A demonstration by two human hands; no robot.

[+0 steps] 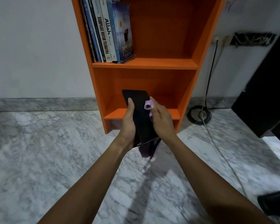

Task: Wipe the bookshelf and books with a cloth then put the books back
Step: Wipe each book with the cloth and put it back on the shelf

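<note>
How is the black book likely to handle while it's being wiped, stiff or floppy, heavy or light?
Probably stiff: the black book looks flat though the left hand grips only one edge. Likely light, being thin and held one-handed. Its smooth-looking cover might slip under the purple cloth.

Grey-white marble floor [39, 151] w/ matching marble skirting [39, 104] along the base of a plain white wall [31, 46]. At R, 1 black cable [212, 70] drops from a wall socket [217, 39] to a loose coil on the floor, & 1 white cable [225, 159] runs across the floor toward bottom R; beside the socket a rough dark slot [252, 38] is cut in the wall. Dark furniture panel [265, 94] fills the far R edge; 1 blurred black object [275, 202] at bottom R, can't tell what.
</note>
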